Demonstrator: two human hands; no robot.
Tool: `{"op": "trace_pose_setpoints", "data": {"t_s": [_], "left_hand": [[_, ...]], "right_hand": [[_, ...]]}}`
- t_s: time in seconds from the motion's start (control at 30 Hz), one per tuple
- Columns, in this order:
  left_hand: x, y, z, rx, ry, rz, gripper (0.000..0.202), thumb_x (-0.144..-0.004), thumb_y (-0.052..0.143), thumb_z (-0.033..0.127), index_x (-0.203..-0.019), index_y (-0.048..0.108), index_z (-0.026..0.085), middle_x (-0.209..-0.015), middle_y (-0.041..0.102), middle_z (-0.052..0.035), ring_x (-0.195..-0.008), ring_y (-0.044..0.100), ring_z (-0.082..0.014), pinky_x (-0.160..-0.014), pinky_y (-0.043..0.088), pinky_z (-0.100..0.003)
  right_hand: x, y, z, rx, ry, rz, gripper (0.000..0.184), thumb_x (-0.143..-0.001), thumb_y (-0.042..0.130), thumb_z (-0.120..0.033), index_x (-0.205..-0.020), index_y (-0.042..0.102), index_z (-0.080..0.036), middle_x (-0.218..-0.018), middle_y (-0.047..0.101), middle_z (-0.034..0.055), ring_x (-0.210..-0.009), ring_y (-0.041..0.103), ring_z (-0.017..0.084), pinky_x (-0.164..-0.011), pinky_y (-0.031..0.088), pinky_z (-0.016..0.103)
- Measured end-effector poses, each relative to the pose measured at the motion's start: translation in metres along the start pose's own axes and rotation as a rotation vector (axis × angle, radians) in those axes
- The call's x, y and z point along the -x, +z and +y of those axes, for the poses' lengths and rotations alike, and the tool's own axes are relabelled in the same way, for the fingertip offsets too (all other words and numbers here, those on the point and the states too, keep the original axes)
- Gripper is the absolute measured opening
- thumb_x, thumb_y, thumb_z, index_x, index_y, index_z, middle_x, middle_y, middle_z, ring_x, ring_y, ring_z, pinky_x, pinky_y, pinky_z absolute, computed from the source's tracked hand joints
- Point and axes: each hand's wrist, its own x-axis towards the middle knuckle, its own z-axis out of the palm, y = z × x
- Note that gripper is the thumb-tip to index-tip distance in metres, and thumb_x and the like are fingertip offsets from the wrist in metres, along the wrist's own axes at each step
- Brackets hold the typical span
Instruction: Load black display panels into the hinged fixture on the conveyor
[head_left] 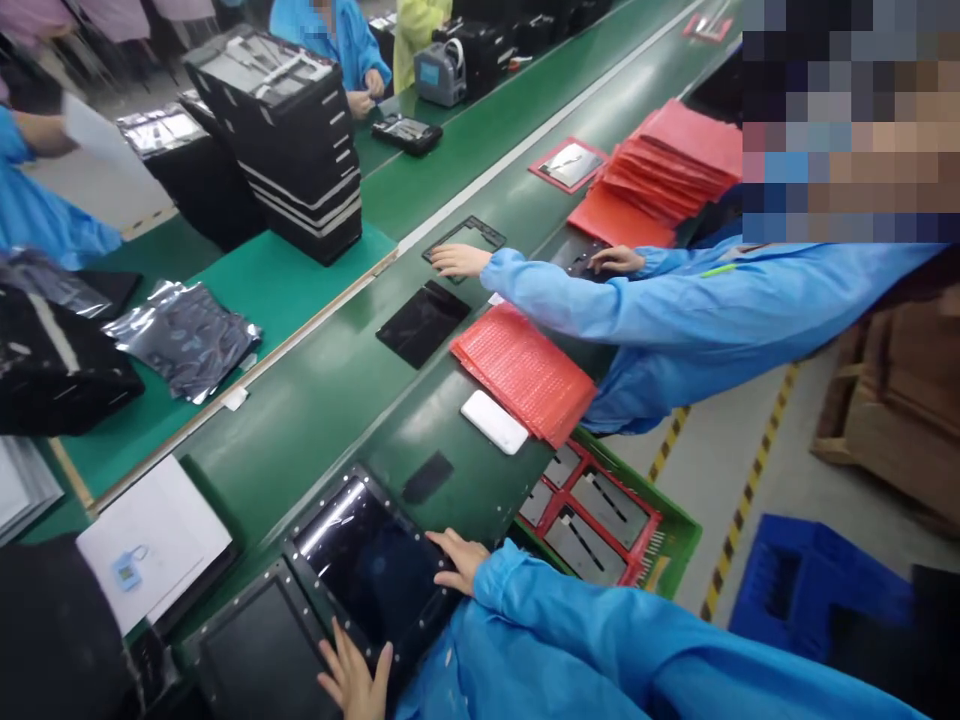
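The dark screen (371, 565) lies in the black fixture (259, 640) on the bench (480, 490). The left hand (356, 672), fingers spread, is at its near side; the right hand (463, 563), loosely spread, at its right edge.

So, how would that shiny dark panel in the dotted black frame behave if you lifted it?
The panel would likely stay stiff, judging by its flat, even face. Its mirror-like reflections suggest a smooth surface that could be slippery. If it is glass, as the shine hints, it may crack when knocked.
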Motion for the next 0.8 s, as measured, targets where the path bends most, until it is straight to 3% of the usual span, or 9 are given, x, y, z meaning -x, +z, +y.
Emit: {"op": "trace_pose_setpoints", "data": {"t_s": [0.17,0.27,0.33,0.4,0.47,0.53,0.63,0.8], "left_hand": [[0.01,-0.005,0.009,0.003,-0.033,0.013,0.082,-0.086,0.024,0.053,-0.15,-0.003,0.009,-0.157,0.017,-0.0169,-0.144,-0.009,-0.0287,-0.116,0.004,-0.059],[0.001,-0.03,0.019,-0.086,-0.025,0.051,0.085,-0.081,0.031,0.057,-0.151,0.006,0.015,-0.157,0.017,-0.0161,-0.146,-0.002,-0.0285,-0.116,0.012,-0.058],[-0.023,-0.06,0.031,-0.102,-0.038,0.147,0.086,-0.079,0.034,0.059,-0.151,0.009,0.017,-0.157,0.017,-0.0156,-0.146,0.002,-0.0289,-0.115,0.015,-0.058],[-0.059,-0.097,0.046,-0.038,-0.062,0.233,0.084,-0.082,0.03,0.06,-0.15,0.014,0.014,-0.156,0.02,-0.0156,-0.146,0.008,-0.0302,-0.114,0.015,-0.059],[-0.097,-0.13,0.062,0.053,-0.098,0.186,0.076,-0.085,0.023,0.06,-0.147,0.026,0.016,-0.155,0.025,-0.0138,-0.145,0.013,-0.0344,-0.111,0.014,-0.066],[-0.127,-0.148,0.074,0.143,-0.144,0.135,0.07,-0.087,0.019,0.059,-0.145,0.034,0.022,-0.154,0.028,-0.0108,-0.144,0.014,-0.0373,-0.108,0.012,-0.071],[-0.147,-0.146,0.074,0.236,-0.199,0.146,0.069,-0.087,0.017,0.06,-0.145,0.032,0.026,-0.156,0.025,-0.0073,-0.145,0.007,-0.0382,-0.107,0.006,-0.072],[-0.137,-0.12,0.05,0.281,-0.177,0.168,0.066,-0.088,0.022,0.058,-0.145,0.031,0.027,-0.157,0.023,-0.006,-0.145,0.001,-0.036,-0.111,0.008,-0.068]], "right_hand": [[0.003,-0.009,-0.008,0.037,-0.041,-0.018,0.071,-0.081,0.062,-0.039,-0.144,0.032,-0.025,-0.135,0.049,0.0127,-0.117,0.055,0.032,-0.098,0.043,0.047],[-0.008,-0.021,-0.025,0.097,-0.027,-0.046,0.08,-0.073,0.07,-0.039,-0.143,0.033,-0.026,-0.132,0.051,0.0132,-0.109,0.059,0.033,-0.094,0.045,0.047],[-0.027,-0.036,-0.048,0.123,-0.116,-0.027,0.087,-0.071,0.072,-0.044,-0.145,0.03,-0.026,-0.132,0.05,0.0141,-0.105,0.061,0.034,-0.091,0.047,0.048],[-0.054,-0.054,-0.077,0.116,-0.227,0.052,0.083,-0.077,0.064,-0.048,-0.147,0.027,-0.023,-0.134,0.047,0.0157,-0.106,0.061,0.033,-0.09,0.048,0.047],[-0.086,-0.073,-0.105,0.101,-0.246,0.13,0.069,-0.085,0.055,-0.045,-0.145,0.03,-0.022,-0.134,0.047,0.0157,-0.104,0.061,0.03,-0.088,0.049,0.045],[-0.114,-0.087,-0.123,0.089,-0.231,0.143,0.056,-0.088,0.053,-0.042,-0.14,0.04,-0.025,-0.128,0.05,0.0115,-0.101,0.062,0.025,-0.088,0.049,0.041],[-0.138,-0.097,-0.128,0.063,-0.24,0.089,0.045,-0.084,0.061,-0.044,-0.126,0.055,-0.029,-0.114,0.055,0.0047,-0.097,0.06,0.021,-0.088,0.048,0.036],[-0.136,-0.09,-0.121,-0.03,-0.198,0.089,0.037,-0.078,0.068,-0.044,-0.112,0.063,-0.031,-0.099,0.053,-0.001,-0.09,0.058,0.017,-0.083,0.046,0.03]]}}
